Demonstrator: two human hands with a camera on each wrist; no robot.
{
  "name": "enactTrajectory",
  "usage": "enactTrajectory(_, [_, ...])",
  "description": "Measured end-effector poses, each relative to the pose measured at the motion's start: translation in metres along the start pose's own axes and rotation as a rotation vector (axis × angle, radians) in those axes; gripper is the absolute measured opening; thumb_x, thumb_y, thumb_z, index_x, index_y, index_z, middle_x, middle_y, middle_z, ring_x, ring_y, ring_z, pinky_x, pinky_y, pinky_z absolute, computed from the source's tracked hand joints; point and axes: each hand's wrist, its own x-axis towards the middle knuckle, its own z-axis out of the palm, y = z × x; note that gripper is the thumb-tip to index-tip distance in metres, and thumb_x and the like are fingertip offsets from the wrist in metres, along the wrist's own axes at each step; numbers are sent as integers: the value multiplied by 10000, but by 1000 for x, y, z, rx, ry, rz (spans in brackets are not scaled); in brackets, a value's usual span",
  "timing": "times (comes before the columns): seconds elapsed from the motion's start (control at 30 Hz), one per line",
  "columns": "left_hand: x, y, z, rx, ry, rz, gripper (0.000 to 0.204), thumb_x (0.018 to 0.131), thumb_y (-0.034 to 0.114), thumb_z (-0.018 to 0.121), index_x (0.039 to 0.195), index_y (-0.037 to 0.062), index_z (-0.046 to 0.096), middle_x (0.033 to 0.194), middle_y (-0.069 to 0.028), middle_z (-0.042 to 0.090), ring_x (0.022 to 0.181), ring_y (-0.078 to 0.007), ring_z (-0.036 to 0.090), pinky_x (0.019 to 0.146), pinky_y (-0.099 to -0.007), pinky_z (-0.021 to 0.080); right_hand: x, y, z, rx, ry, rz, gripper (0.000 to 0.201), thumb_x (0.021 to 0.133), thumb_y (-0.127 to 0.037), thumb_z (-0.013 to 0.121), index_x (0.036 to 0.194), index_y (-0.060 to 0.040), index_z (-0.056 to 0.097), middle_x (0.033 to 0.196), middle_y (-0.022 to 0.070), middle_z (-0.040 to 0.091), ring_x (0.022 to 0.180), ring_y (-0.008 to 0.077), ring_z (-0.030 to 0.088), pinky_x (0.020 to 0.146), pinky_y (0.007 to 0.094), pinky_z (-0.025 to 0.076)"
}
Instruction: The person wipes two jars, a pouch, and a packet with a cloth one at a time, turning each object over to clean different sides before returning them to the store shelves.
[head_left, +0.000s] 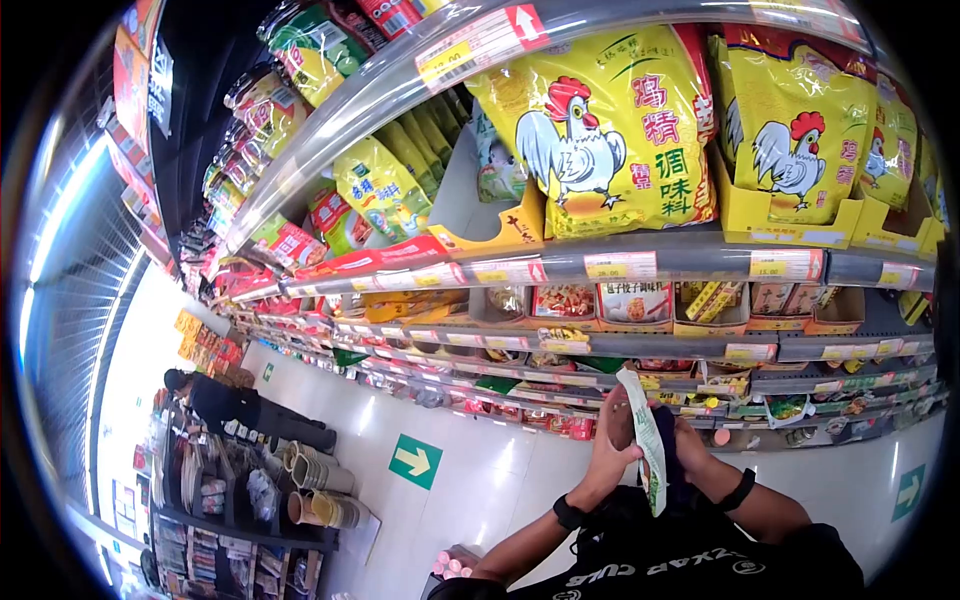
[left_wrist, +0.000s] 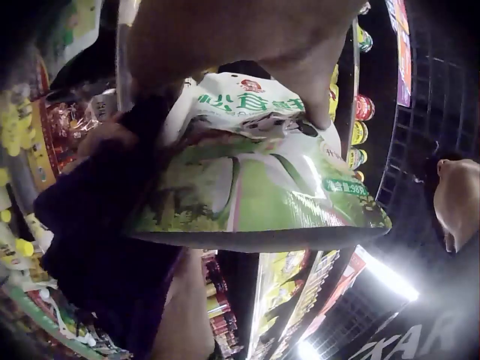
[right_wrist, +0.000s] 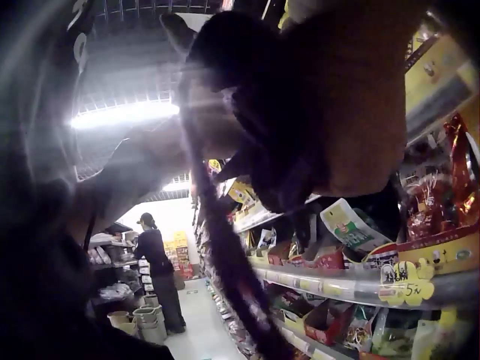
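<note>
My left hand [head_left: 606, 455] pinches a white and green seasoning packet [head_left: 648, 440], seen nearly edge-on in front of my chest. In the left wrist view the same packet [left_wrist: 262, 184] shows its printed green face, with the left hand [left_wrist: 247, 34] over its top and the thumb at its edge. Close beside it, my right hand [head_left: 692, 452] grips a dark purple cloth [head_left: 664, 440]. That cloth [left_wrist: 105, 232] bunches against the packet's side in the left wrist view. From the right wrist, the cloth [right_wrist: 251, 97] hangs in a long strip below the right hand [right_wrist: 360, 97].
Shelves with yellow chicken-seasoning bags [head_left: 610, 130] curve across the front, price tags [head_left: 620, 264] along their edges. Lower rows hold boxed sachets [head_left: 635, 302]. At the left a person [head_left: 250, 410] stands by a rack with stacked bins [head_left: 325, 510]. A green arrow sign [head_left: 415, 461] marks the floor.
</note>
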Motion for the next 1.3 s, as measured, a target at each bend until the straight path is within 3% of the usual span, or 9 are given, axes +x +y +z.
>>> enactTrajectory(0.07, [2, -1, 2, -2, 82, 79, 985, 728, 206, 763, 1441, 81, 95, 1284, -176, 448, 1215, -261, 430, 994, -374, 366, 5, 8, 1, 53, 99, -82, 313, 951, -223, 401, 1013, 8, 603, 843, 94, 644, 700, 183, 638, 626, 310, 516])
enactTrajectory(0.17, [7, 2, 9, 44, 321, 114, 733, 825, 10, 615, 1414, 61, 183, 1193, -117, 492, 1139, -212, 489, 944, -343, 424, 23, 34, -17, 135, -149, -124, 307, 947, -231, 430, 1051, 13, 584, 874, 112, 635, 698, 181, 635, 595, 292, 506])
enactTrajectory(0.27, [13, 32, 20, -34, 251, -4, 479, 854, -82, 505, 1304, 29, 382, 1150, -94, 547, 1066, -190, 543, 926, -350, 447, 16, 33, 13, 359, -273, -219, 346, 923, -225, 502, 1168, 15, 547, 983, 126, 630, 733, 161, 632, 584, 258, 493])
enactTrajectory(0.53, [1, 83, 4, -114, 358, 233, 390, 868, -88, 471, 1236, 39, 454, 1203, -94, 541, 1121, -214, 529, 985, -394, 424, -1, 7, 19, 184, -139, -164, 358, 893, -221, 533, 1160, 16, 555, 1082, 99, 615, 871, 147, 614, 762, 267, 485])
enactTrajectory(0.57, [4, 98, 0, -39, 390, 309, 385, 870, -82, 470, 1235, 39, 445, 1206, -96, 537, 1125, -217, 525, 989, -395, 420, -18, -7, 26, -10, 14, -158, 328, 913, -247, 474, 1066, 20, 590, 954, 88, 641, 795, 158, 622, 711, 267, 493])
enactTrajectory(0.6, [9, 114, -4, 37, 424, 388, 380, 873, -76, 470, 1234, 39, 436, 1208, -99, 534, 1130, -220, 521, 994, -396, 417, -5, 4, 7, 239, -108, 17, 299, 914, -236, 449, 991, 9, 602, 829, 80, 637, 700, 168, 615, 644, 281, 497])
enactTrajectory(0.67, [20, 151, -15, 64, 381, 494, 440, 860, -102, 467, 1280, 18, 413, 1263, -94, 490, 1123, -169, 505, 965, -337, 422, 7, 15, -17, 157, -191, -124, 286, 914, -233, 434, 940, -3, 600, 753, 81, 622, 626, 176, 599, 588, 296, 492])
enactTrajectory(0.9, [92, 260, -27, 254, 252, 851, 256, 923, 32, 489, 1166, -16, 427, 1171, -132, 533, 1084, -203, 532, 958, -369, 425, -18, -4, -30, 267, -76, -113, 234, 910, -206, 412, 857, -29, 556, 701, 80, 563, 600, 199, 561, 552, 332, 472])
enactTrajectory(1.3, [184, 306, -44, 343, 362, 1212, 169, 893, -6, 534, 1035, -29, 444, 1035, -112, 583, 925, -148, 559, 815, -265, 436, -60, 0, -49, 336, 66, -217, 271, 907, -218, 382, 869, -20, 563, 727, 101, 586, 638, 219, 569, 579, 342, 475])
